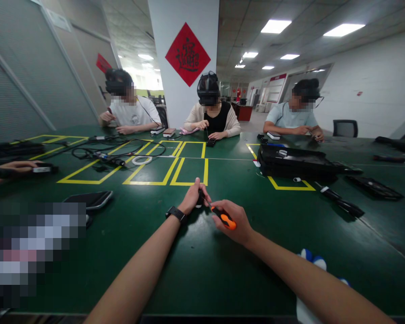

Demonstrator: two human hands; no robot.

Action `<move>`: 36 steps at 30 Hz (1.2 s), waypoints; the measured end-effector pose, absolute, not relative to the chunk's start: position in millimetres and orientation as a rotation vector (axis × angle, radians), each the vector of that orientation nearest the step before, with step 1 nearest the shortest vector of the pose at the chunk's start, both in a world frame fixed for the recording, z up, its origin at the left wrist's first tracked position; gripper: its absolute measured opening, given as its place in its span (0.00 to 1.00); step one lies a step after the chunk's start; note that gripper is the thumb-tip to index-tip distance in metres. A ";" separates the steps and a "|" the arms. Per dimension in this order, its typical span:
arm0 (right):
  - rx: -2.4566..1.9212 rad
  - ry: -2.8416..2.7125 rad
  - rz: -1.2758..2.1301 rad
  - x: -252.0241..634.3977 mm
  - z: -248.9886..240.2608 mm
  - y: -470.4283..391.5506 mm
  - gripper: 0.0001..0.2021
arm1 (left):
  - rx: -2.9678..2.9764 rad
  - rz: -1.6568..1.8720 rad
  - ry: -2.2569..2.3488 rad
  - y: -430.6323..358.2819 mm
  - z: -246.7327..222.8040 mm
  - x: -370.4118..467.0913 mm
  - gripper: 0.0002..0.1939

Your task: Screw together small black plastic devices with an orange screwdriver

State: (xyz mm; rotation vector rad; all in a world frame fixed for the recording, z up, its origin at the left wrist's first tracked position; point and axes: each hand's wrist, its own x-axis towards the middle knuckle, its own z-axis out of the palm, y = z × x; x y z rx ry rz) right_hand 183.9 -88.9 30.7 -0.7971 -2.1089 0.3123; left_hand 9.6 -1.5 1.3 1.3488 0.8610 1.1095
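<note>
Screwdriver (pixel 228 221) snug in right fingers (pixel 227 206), shaft (pixel 208 204) near dark object (pixel 200 197) in left fingers (pixel 206 192)

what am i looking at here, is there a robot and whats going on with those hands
There is no robot here. This single picture comes from a camera worn on a person's head, looking forward and down, so the two bare arms reaching in from the bottom are that person's own.

The left hand, with a watch on its wrist, holds a small dark object, partly hidden by the fingers. The right hand grips an orange-and-black screwdriver, its shaft pointing toward that object.

On the green table are yellow tape outlines, black cables and a black bag. Three people sit across it, wearing headsets.
</note>
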 end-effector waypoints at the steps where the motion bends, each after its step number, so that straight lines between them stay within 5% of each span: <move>1: -0.810 -2.090 0.321 184.2 31.1 -88.6 0.13 | 1.351 1.111 0.866 -1.2 0.9 9.4 0.32; 36: -0.715 -2.144 0.283 193.0 33.3 -81.2 0.09 | 1.300 1.083 0.801 0.2 1.4 10.1 0.32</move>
